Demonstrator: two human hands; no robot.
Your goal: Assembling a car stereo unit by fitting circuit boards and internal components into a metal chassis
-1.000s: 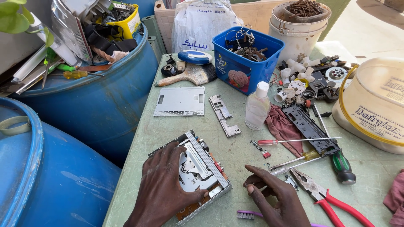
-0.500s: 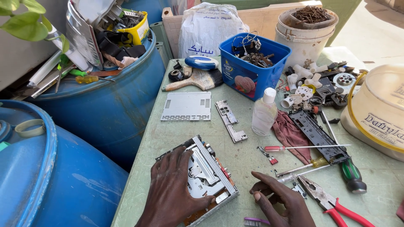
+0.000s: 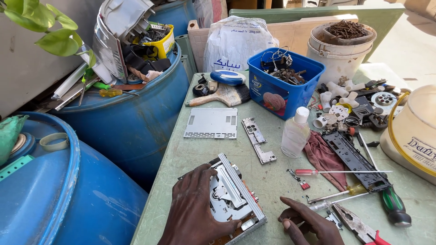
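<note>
The opened grey metal disc-player chassis [image 3: 234, 199] lies at the near edge of the pale green worktop [image 3: 181, 154]. The left hand [image 3: 195, 208] presses flat on it, fingers spread. The right hand [image 3: 309, 224] rests loosely curled on the worktop beside it, holding nothing visible. Blue plastic drums [image 3: 127, 122] stand left, outdoors in sunlight.
</note>
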